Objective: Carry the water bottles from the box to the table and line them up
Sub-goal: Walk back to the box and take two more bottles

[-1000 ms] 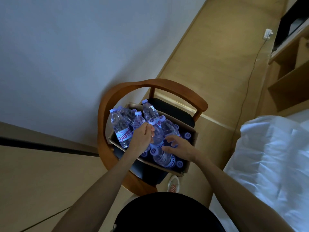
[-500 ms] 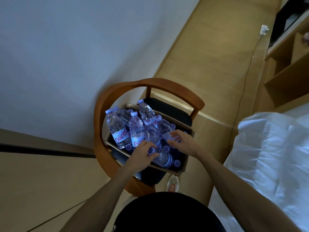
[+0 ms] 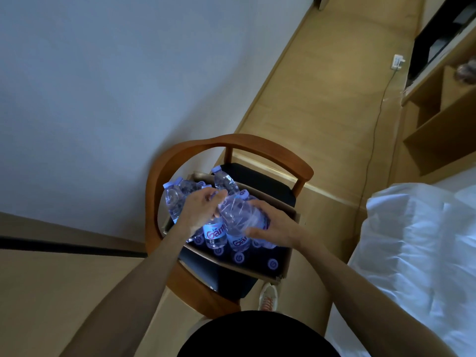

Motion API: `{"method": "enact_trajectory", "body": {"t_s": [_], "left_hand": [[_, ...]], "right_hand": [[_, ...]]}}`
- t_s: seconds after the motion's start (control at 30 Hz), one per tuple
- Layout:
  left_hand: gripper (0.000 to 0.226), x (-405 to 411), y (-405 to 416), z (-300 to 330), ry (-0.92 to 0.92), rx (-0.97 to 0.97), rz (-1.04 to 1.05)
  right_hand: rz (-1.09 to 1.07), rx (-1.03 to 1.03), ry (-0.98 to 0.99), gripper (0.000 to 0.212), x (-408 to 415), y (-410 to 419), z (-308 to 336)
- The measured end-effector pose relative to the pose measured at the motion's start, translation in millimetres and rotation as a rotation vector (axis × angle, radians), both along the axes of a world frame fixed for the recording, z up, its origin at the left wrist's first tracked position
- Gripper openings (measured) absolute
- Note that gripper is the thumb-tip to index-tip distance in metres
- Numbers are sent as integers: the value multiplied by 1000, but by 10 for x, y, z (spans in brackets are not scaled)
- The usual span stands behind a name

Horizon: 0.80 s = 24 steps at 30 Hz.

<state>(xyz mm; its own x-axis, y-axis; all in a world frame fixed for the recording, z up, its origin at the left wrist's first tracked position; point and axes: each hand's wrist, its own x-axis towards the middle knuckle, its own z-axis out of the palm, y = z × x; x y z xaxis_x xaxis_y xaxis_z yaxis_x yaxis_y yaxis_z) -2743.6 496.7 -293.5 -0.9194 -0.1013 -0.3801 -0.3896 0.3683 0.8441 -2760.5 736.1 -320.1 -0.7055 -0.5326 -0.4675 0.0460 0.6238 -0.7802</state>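
Observation:
A cardboard box (image 3: 260,273) sits on a wooden chair and holds several clear water bottles with blue caps. My left hand (image 3: 199,211) grips the upper part of one bottle (image 3: 215,231) with a red and blue label. My right hand (image 3: 273,225) wraps around a second bottle (image 3: 238,215), which is raised and tilted above the others. More bottles (image 3: 173,199) stand upright at the box's far left. The table is out of view.
The wooden armchair (image 3: 257,145) stands against a white wall. A bed with white sheets (image 3: 412,253) lies to the right. Wooden shelving (image 3: 438,119) and a power cable (image 3: 381,104) are at the far right. A shoe (image 3: 269,297) shows below the chair.
Both hands have closed round bottles and lifted them. The right hand's bottle now sits tilted above the rest. The camera has moved closer to the box.

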Motion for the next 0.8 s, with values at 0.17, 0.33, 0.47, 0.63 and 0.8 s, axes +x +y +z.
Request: {"method": "enact_trajectory", "body": {"t_s": [0.17, 0.33, 0.47, 0.63, 0.8], "left_hand": [[35, -199, -4, 87, -34, 178, 164], [41, -290, 68, 116, -70, 459, 217], [29, -246, 96, -90, -92, 397, 286], [30, -104, 86, -510, -251, 127, 153], [23, -66, 238, -748, -179, -23, -67]], "right_hand": [[1, 250, 303, 102, -83, -221, 124], [-168, 102, 175, 80, -37, -207, 27], [-414, -154, -29, 70, -50, -102, -54], [-519, -284, -176, 65, -150, 97, -93], [-617, -449, -379, 87, -159, 163, -83]]}}
